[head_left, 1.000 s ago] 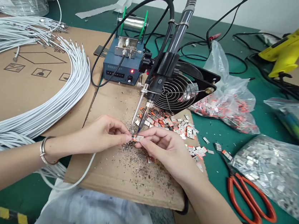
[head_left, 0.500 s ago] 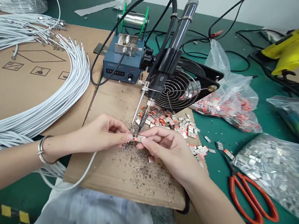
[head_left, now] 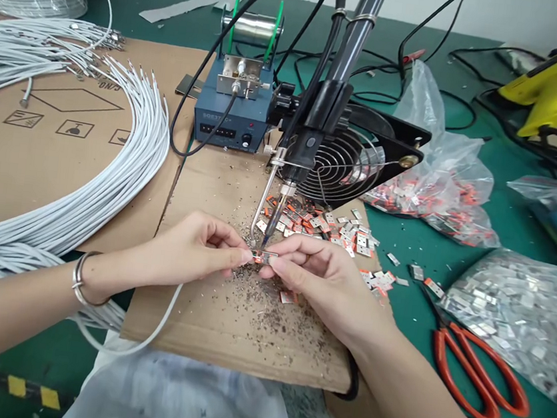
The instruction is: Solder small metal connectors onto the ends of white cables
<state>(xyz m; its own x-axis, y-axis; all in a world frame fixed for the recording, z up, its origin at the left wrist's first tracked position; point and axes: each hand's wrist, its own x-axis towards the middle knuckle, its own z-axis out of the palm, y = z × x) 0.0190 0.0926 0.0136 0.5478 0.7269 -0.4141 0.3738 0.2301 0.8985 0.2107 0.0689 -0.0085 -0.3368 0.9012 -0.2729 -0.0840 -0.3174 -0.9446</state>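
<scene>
My left hand (head_left: pixel 204 244) pinches the end of a white cable (head_left: pixel 165 317), which loops down below the wrist. Between the fingers of my right hand (head_left: pixel 325 278) is a small metal connector (head_left: pixel 267 257) with an orange part at its left end. The two pieces meet right under the tip of a soldering iron (head_left: pixel 275 217) clamped in a stand. A thin solder feed tube (head_left: pixel 265 197) comes down beside the iron. The exact contact between tip and connector is too small to make out. Both hands hover over a cardboard sheet (head_left: pixel 184 332) strewn with dark specks.
Loose connectors (head_left: pixel 327 224) lie in front of a black fan (head_left: pixel 334 158). A blue solder feeder (head_left: pixel 229 113) stands behind. Bundled white cables (head_left: pixel 132 172) curve along the left. On the right are orange-handled scissors (head_left: pixel 481 373), a bag of metal pieces (head_left: pixel 522 317) and a yellow tool (head_left: pixel 547 99).
The view has shifted slightly, so the bench items sit a little farther right. Both hands keep their grips under the iron; the connector's face looks darker now.
</scene>
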